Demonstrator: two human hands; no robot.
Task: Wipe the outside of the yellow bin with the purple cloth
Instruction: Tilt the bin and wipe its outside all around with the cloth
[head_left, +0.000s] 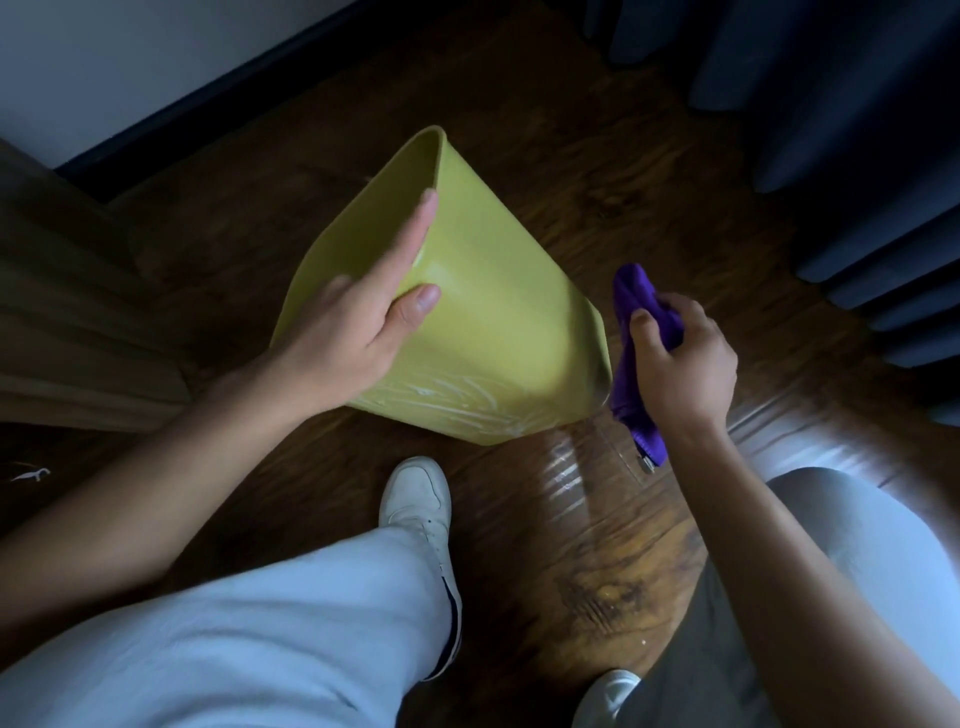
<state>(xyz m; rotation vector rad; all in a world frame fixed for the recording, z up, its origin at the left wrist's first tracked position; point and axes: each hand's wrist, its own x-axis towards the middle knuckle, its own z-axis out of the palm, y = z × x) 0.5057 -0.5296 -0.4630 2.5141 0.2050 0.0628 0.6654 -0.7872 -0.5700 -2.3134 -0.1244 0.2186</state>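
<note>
The yellow bin (498, 322) lies tipped on the wooden floor, its open mouth turned to the left and away. My left hand (358, 322) grips the bin's rim, fingers reaching inside and thumb pressed on the outer wall. Pale streaks mark the bin's near lower side. My right hand (680, 358) is closed around the bunched purple cloth (636, 358), just right of the bin's base end. The cloth hangs down past my wrist and touches or nearly touches the bin's right edge.
Dark wooden floor (597, 519) with a shiny patch below the bin. My legs in light trousers and a white shoe (418, 499) sit in front. Dark curtains (857, 156) stand right, wooden furniture (67, 322) left, a wall (104, 67) behind.
</note>
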